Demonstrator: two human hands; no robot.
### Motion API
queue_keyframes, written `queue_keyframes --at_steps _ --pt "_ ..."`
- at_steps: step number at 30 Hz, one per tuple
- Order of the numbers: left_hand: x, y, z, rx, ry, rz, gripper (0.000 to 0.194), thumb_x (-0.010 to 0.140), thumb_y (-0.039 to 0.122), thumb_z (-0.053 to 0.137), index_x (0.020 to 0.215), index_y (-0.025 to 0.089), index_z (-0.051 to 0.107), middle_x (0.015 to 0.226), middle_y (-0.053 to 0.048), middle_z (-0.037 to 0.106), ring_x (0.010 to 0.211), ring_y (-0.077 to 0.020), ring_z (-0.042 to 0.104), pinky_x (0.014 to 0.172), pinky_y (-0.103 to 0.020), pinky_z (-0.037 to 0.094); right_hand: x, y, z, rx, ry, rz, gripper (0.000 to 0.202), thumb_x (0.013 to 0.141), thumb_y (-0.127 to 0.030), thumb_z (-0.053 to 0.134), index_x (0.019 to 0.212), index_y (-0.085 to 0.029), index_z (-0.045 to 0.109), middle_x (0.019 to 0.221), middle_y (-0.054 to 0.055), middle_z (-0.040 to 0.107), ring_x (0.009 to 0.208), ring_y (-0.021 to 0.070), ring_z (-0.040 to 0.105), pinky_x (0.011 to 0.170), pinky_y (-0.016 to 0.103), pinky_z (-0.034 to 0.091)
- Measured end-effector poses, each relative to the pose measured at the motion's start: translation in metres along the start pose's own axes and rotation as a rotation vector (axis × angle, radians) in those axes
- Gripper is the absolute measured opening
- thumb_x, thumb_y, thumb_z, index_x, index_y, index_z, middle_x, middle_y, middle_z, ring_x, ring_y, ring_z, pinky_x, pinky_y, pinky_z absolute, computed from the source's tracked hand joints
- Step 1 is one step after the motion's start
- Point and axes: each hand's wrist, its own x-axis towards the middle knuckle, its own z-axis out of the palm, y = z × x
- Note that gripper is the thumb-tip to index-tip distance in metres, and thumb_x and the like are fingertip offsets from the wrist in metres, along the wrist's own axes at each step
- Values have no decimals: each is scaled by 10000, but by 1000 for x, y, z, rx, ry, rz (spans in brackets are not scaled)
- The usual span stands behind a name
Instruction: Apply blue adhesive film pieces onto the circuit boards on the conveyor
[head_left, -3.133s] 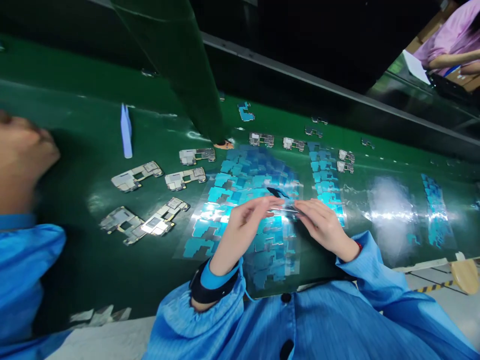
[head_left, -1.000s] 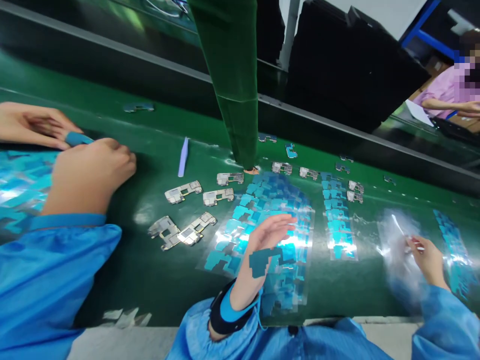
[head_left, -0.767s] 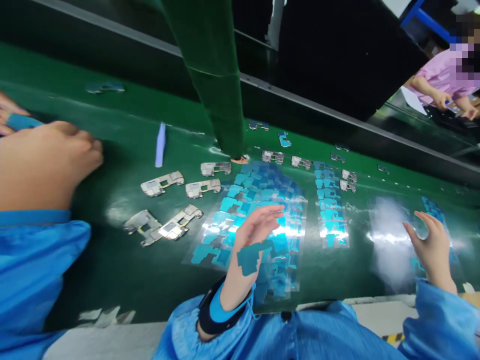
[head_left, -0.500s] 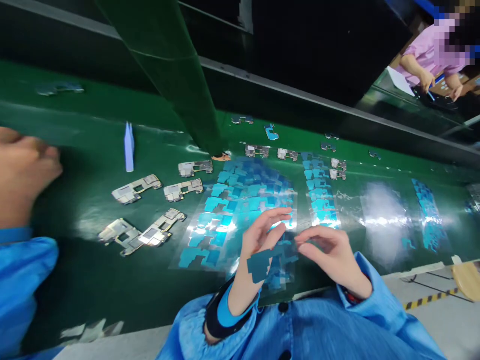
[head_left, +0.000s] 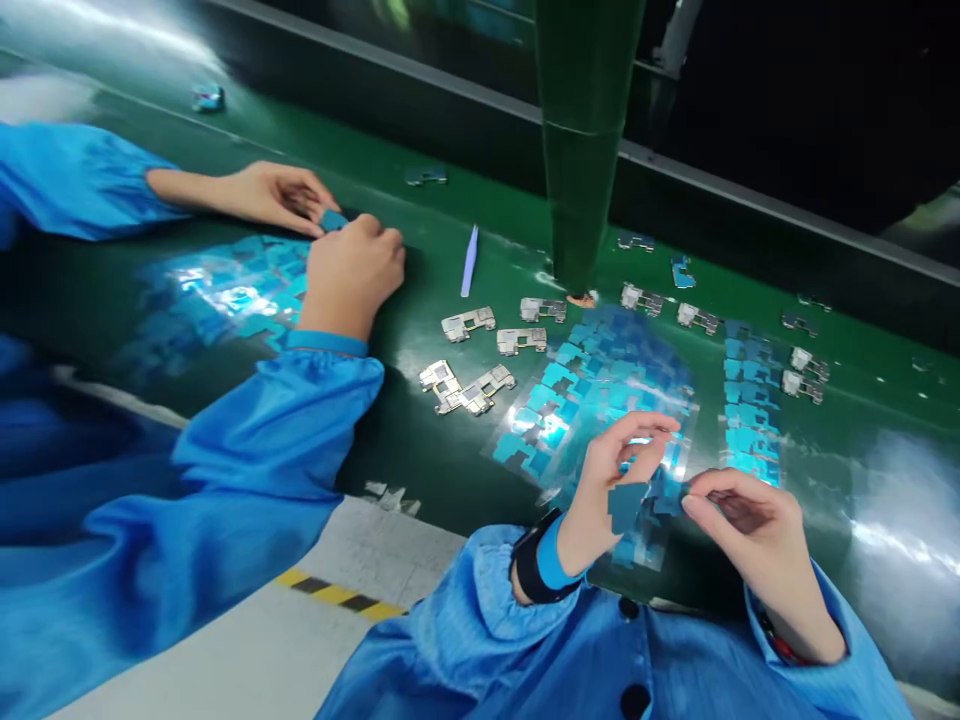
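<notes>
Bare desk (head_left: 420,450) lies between the boards (head_left: 469,385) and the near edge. Ahead, sticker sheets (head_left: 600,385), a green post (head_left: 581,150) and more boards (head_left: 802,370) crowd the way. A co-worker's hands (head_left: 352,270) block the left.

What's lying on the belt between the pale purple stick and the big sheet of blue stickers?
Head view: several silver metal shield frames lie between the pale purple plastic stick and the clear sheet of blue stickers.
</notes>
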Motion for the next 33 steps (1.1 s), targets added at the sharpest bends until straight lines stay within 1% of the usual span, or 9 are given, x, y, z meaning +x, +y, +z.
queue_keyframes --at_steps 4,6,9,12,15,21,25,29,33 --pt "7 -6 -34 294 132 51 240 928 307 487 1051 220 674 1099 -88 701 1009 -242 653 900 -382 527 -2 -3 1 -130 89 -228 119 797 -100 684 811 -216 661 760 8 696 717 154 677 729 271 569" --pt "11 -14 -66 506 301 76 292 915 301 490 1135 186 644 1296 -145 585 1264 -324 475 1099 -510 334 -3 -2 0 -176 133 -357 185 787 -35 665 848 -208 650 764 4 674 720 150 658 844 328 550" --pt "11 -29 -115 779 450 87 369 843 278 554 1138 68 623 1443 -262 375 1406 -447 185 1142 -622 104 -2 1 -1 -208 163 -445 221 782 6 647 869 -197 642 755 1 653 692 143 639 888 360 533" --pt "9 -43 -147 942 445 112 293 826 279 546 1022 89 654 1385 -277 417 1379 -459 247 1133 -624 131 1 3 0 -233 175 -462 217 793 -1 640 879 -201 637 755 7 663 684 151 649 853 373 549" --pt "12 -51 -161 1018 420 162 249 825 309 529 963 140 650 1291 -251 495 1332 -445 327 1117 -625 185 3 3 2 -281 156 -488 225 809 1 622 897 -206 631 758 10 680 675 151 659 864 399 559" --pt "20 -47 -172 1025 332 198 254 746 308 565 969 198 619 1007 -141 654 1022 -364 587 957 -534 446 7 8 -1 -416 232 -567 250 824 -22 627 986 -211 648 796 19 716 677 149 677 933 455 550" --pt "16 -34 -166 945 369 176 311 771 361 584 1032 196 626 1000 -116 677 812 -278 660 803 -444 555 11 16 -7 -539 290 -612 300 826 -20 620 1048 -218 654 831 25 728 668 145 672 1007 487 495" --pt "10 -16 -134 389 392 87 463 702 380 763 1103 192 631 1023 -91 716 889 -228 702 764 -311 595 13 19 -17 -680 346 -635 266 817 -11 630 996 -205 658 835 41 727 677 146 663 1049 520 432" --pt "5 -1 -90 -119 158 -104 476 603 258 871 1041 204 693 933 -64 768 861 -211 732 733 -239 592 13 12 -23 -532 417 -585 243 799 -27 638 930 -230 660 791 16 709 681 154 661 1013 531 458"
